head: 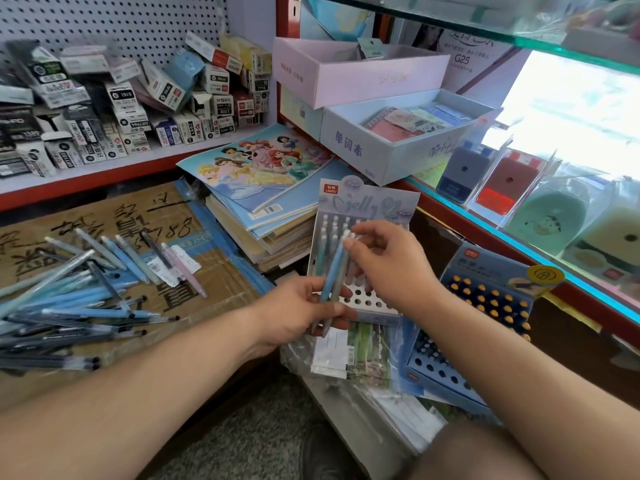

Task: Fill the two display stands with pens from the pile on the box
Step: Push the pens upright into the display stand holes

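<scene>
Few pens (333, 271), left hand (300, 311) gripping — right hand (386, 268) pinching one

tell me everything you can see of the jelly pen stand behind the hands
The jelly pen stand is pale lilac-blue, cardboard by its look, with a tall header bearing a red LANTU label and the script word Jelly. Its back rows hold white-capped pens; the round holes in its front rows are empty. It leans back on plastic-wrapped packs. The left hand and right hand hold pale pens before it, hiding its middle.
</scene>
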Demonstrator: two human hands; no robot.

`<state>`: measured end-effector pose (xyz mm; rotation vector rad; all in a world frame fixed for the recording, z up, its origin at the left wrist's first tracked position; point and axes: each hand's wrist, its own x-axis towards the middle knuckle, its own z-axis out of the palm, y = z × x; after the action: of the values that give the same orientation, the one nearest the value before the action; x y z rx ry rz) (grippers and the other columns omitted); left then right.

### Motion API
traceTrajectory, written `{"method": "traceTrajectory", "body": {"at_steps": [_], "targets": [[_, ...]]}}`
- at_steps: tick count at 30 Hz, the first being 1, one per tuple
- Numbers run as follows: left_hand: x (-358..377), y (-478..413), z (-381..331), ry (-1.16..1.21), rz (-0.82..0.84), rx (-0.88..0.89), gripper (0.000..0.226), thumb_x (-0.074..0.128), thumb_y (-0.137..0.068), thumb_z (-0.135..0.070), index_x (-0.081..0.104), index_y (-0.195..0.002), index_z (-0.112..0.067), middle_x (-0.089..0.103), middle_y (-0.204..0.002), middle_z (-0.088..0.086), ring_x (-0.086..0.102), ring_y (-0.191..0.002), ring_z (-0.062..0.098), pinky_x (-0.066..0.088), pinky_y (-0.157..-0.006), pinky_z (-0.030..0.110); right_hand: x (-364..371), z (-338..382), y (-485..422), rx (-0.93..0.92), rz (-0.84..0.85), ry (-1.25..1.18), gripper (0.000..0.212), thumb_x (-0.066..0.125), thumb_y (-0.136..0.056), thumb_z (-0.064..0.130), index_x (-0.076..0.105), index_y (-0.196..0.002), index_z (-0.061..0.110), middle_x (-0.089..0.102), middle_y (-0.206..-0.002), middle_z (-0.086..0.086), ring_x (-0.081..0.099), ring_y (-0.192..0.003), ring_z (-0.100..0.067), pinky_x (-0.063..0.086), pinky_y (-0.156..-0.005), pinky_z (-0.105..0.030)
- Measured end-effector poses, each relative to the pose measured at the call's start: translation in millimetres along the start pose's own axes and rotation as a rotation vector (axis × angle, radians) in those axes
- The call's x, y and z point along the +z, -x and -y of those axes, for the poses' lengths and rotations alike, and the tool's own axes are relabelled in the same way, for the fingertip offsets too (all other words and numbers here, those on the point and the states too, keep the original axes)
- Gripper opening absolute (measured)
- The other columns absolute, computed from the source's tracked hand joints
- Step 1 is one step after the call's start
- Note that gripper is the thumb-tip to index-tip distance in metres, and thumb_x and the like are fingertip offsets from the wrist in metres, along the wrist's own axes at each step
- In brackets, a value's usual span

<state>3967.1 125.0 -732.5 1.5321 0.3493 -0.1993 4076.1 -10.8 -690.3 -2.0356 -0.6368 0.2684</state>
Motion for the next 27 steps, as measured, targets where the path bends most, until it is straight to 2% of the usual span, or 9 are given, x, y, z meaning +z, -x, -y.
{"method": "traceTrajectory", "body": {"at_steps": [4,7,9,11,13,16,21,23,27], "targets": [[-6,0,6,-0.084,-0.013,0.02,0.022,0.059,-0.102,-0.009,0.062,-0.123,-0.007,0.078,-0.109,0.009,0.073,-0.097,0.015,0.054,-0.086,0.032,1,-4,-2,0.05,0.063,-0.176,0.019,0.068,-0.097,0.014,0.064,-0.113,0.006,0.072,-0.087,-0.012,0.065,-0.056,-0.007,0.055,-0.052,-0.023],[-10,1,6,-0.157,-0.072,0.01,0.021,0.053,-0.106,-0.022,0.066,-0.12,-0.014,0.078,-0.109,0.003,0.07,-0.099,0.01,0.053,-0.082,0.019,2,-4,-3,0.024,0.04,-0.15,0.016,0.073,-0.094,0.016,0.064,-0.105,0.008,0.072,-0.084,-0.011,0.07,-0.063,-0.016,0.058,-0.056,-0.027],[-14,1,5,-0.177,-0.125,0.008,0.026,0.051,-0.107,-0.03,0.069,-0.121,-0.018,0.075,-0.11,0.0,0.068,-0.106,0.012,0.052,-0.087,0.018,3,-2,-5,-0.023,-0.035,-0.101,0.015,0.075,-0.092,0.021,0.063,-0.099,0.014,0.071,-0.084,-0.007,0.07,-0.066,-0.018,0.06,-0.058,-0.03],[-20,3,3,-0.227,-0.183,0.01,0.029,0.048,-0.108,-0.034,0.069,-0.122,-0.02,0.071,-0.107,-0.005,0.064,-0.101,0.009,0.049,-0.082,0.014,5,-2,-7,-0.073,-0.116,-0.036,0.014,0.075,-0.092,0.025,0.063,-0.095,0.021,0.07,-0.085,-0.001,0.07,-0.072,-0.017,0.061,-0.064,-0.032],[-27,5,0,-0.296,-0.232,0.01,0.03,0.045,-0.108,-0.035,0.068,-0.12,-0.021,0.066,-0.111,-0.004,0.057,-0.097,0.002,0.043,-0.071,0.012,7,-2,-9,-0.107,-0.162,0.037,0.013,0.075,-0.092,0.028,0.062,-0.094,0.026,0.067,-0.084,0.005,0.067,-0.076,-0.01,0.058,-0.067,-0.026],[-39,7,0,-0.275,-0.248,-0.006,0.028,0.048,-0.107,-0.036,0.07,-0.12,-0.024,0.065,-0.116,-0.008,0.056,-0.101,0.004,0.037,-0.072,0.016,12,-3,-13,-0.11,-0.177,0.065,0.011,0.074,-0.093,0.028,0.062,-0.094,0.028,0.067,-0.083,0.008,0.066,-0.077,-0.009,0.058,-0.069,-0.027],[-50,9,6,-0.191,-0.266,-0.016,0.019,0.066,-0.099,-0.027,0.075,-0.114,-0.021,0.07,-0.086,-0.005,0.064,-0.08,0.007,0.043,-0.062,0.018,25,-6,-21,-0.109,-0.164,0.086,0.014,0.074,-0.093,0.029,0.06,-0.092,0.03,0.068,-0.084,0.007,0.068,-0.079,-0.011,0.06,-0.073,-0.035],[-52,10,9,-0.159,-0.253,-0.016,0.018,0.071,-0.095,-0.02,0.075,-0.112,-0.018,0.073,-0.086,-0.004,0.068,-0.072,-0.001,0.046,-0.06,0.009,30,-5,-22,-0.118,-0.155,0.117,0.016,0.074,-0.093,0.029,0.059,-0.09,0.031,0.068,-0.083,0.008,0.067,-0.079,-0.011,0.059,-0.073,-0.033],[-53,12,12,-0.169,-0.265,0.0,0.014,0.075,-0.091,-0.02,0.075,-0.106,-0.021,0.074,-0.093,-0.002,0.068,-0.079,0.005,0.052,-0.062,0.017,34,-6,-25,-0.123,-0.149,0.164,0.014,0.075,-0.092,0.029,0.062,-0.094,0.026,0.067,-0.084,0.008,0.067,-0.079,-0.012,0.059,-0.073,-0.034]]}}
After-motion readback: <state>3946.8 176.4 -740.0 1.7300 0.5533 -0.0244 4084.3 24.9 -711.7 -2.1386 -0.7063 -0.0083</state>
